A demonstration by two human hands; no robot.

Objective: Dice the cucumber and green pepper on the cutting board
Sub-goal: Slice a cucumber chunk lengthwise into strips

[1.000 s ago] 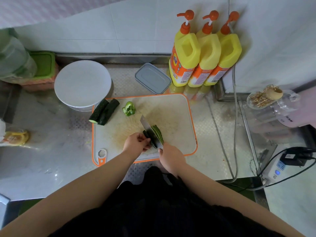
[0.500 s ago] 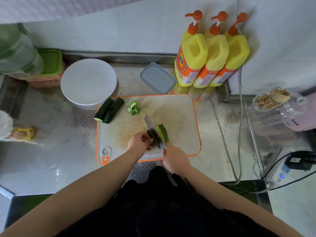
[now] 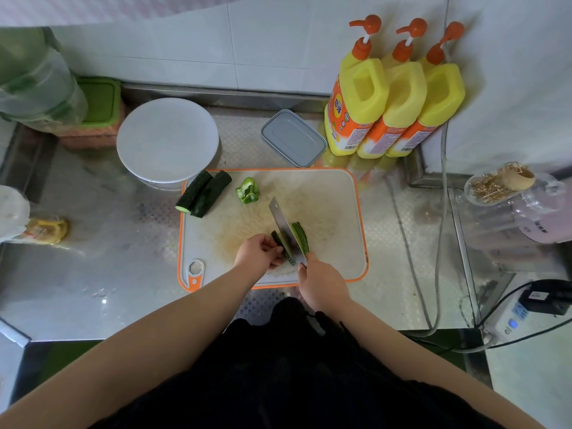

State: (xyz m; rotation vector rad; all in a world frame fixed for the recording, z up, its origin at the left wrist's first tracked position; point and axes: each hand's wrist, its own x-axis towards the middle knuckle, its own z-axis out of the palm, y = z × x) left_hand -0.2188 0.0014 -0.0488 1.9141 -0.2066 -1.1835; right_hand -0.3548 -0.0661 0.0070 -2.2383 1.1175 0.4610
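On the cutting board (image 3: 337, 193), right hand (image 3: 322, 283) grips knife (image 3: 283, 226); left hand's (image 3: 257, 252) fingers pinch cucumber (image 3: 280, 243); bottle labels unreadable.

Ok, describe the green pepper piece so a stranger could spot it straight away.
Find the white cutting board with the orange rim in the middle of the steel counter. Near its far left corner lies the green pepper piece, right of two dark cucumber pieces. It is the only bright green, curled chunk; the cucumbers are long and dark.
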